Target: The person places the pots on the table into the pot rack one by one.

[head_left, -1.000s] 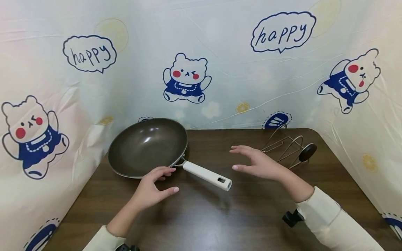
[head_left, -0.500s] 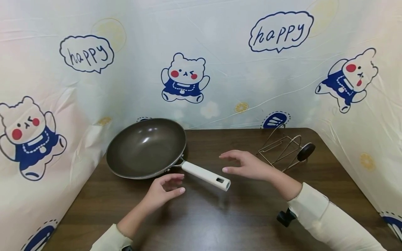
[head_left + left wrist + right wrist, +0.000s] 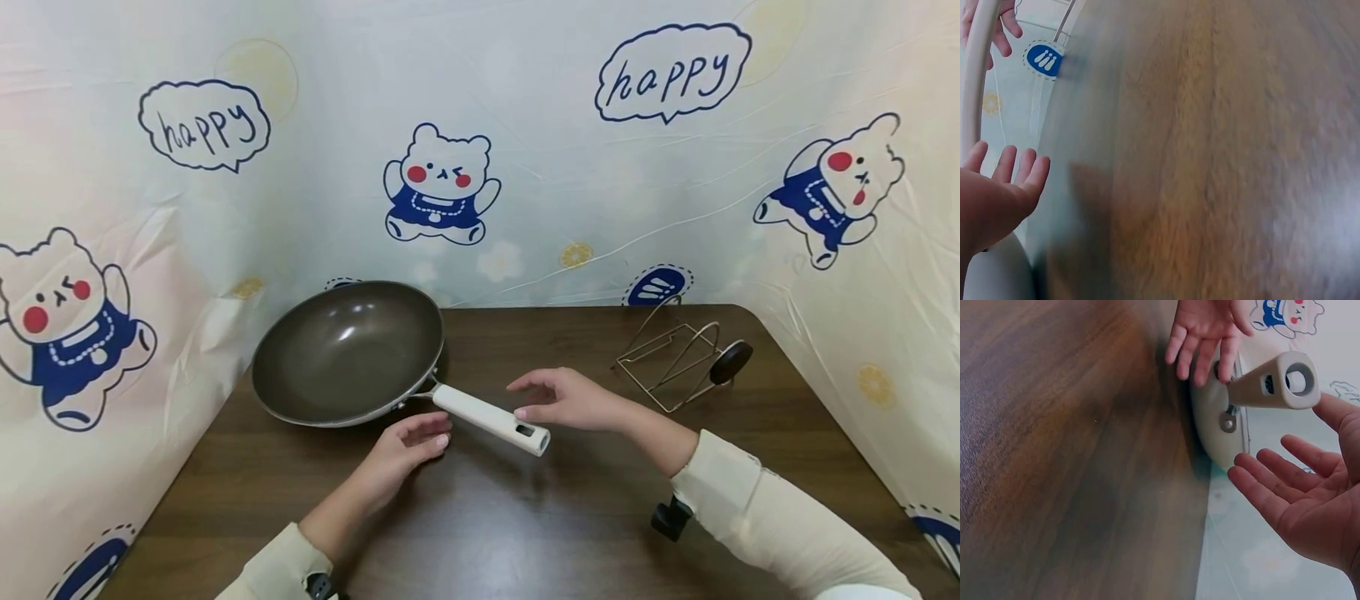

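A frying pan (image 3: 345, 358) with a dark brown inside rests on the table at left, its white handle (image 3: 480, 412) pointing to the front right. Just in front of the handle's base is my left hand (image 3: 401, 458), fingers relaxed, holding nothing. My right hand (image 3: 573, 400) is at the handle's free end; in the head view its thumb tip overlaps the handle close to the hanging hole. Seen from the right wrist, the fingers of the right hand (image 3: 1316, 506) spread beside the handle (image 3: 1266, 384), the thumb right at its end. From the left wrist, the handle (image 3: 975, 81) passes above the left fingers.
Behind the right hand, a wire rack (image 3: 667, 358) with a round black knob (image 3: 731, 362) lies on the brown wooden table (image 3: 480, 533). A printed cloth (image 3: 525, 167) with cartoon bears hangs along the table's back and sides.
My left hand has moved right, from the pan's rim to beside the handle's base. My right hand has moved left, away from the wire rack to the handle's end. The pan stays put.
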Action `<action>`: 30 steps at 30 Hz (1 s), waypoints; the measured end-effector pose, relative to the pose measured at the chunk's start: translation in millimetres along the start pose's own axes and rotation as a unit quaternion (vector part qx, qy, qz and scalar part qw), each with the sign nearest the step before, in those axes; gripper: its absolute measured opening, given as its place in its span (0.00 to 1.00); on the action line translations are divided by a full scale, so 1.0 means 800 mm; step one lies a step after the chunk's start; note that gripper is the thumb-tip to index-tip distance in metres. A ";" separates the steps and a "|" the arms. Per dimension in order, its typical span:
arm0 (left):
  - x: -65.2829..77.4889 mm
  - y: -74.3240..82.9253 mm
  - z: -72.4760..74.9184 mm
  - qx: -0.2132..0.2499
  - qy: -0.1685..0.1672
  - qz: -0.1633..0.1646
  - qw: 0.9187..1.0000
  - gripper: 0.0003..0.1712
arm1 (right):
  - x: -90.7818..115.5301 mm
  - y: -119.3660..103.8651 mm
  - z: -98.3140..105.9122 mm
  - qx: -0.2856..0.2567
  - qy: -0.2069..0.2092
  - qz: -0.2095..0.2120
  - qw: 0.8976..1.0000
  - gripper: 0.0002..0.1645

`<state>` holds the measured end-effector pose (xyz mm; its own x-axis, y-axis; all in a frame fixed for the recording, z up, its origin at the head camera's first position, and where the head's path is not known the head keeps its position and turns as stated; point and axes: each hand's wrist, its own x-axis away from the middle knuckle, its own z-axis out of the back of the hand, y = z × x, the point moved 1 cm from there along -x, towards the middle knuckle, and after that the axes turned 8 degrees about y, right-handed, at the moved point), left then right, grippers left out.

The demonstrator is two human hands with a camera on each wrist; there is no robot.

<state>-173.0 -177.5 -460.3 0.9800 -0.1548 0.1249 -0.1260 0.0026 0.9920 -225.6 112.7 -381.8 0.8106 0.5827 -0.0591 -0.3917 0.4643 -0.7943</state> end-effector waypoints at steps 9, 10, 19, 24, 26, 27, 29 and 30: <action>-0.017 -0.007 -0.018 0.196 -0.015 0.077 0.977 0.38 | -0.001 0.003 -0.014 -0.091 -0.025 -0.057 0.994 0.24; -0.018 -0.007 -0.021 0.215 -0.015 0.081 0.973 0.37 | -0.001 0.004 -0.015 -0.102 -0.027 -0.066 0.992 0.24; -0.027 -0.016 -0.042 0.356 0.004 0.081 0.931 0.11 | 0.004 0.011 -0.021 -0.184 -0.041 -0.087 0.978 0.25; -0.030 -0.022 -0.048 0.394 0.004 0.065 0.917 0.08 | 0.010 0.015 -0.022 -0.279 -0.081 -0.120 0.949 0.29; -0.032 -0.023 -0.050 0.407 -0.010 0.050 0.912 0.08 | 0.013 0.016 -0.024 -0.331 -0.101 -0.137 0.928 0.31; -0.033 -0.023 -0.051 0.413 -0.017 0.041 0.910 0.09 | 0.015 0.017 -0.025 -0.357 -0.109 -0.144 0.917 0.32; -0.034 -0.023 -0.053 0.427 -0.026 0.027 0.904 0.09 | 0.017 0.020 -0.028 -0.393 -0.120 -0.153 0.899 0.33; -0.035 -0.023 -0.054 0.433 -0.026 0.025 0.900 0.10 | 0.018 0.022 -0.030 -0.407 -0.123 -0.158 0.891 0.34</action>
<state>-191.2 -130.4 -481.1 0.9642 -0.2221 0.1448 -0.2642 -0.7578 0.5966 -210.1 113.2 -411.1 0.6649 0.6843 0.2994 0.3657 0.0513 -0.9293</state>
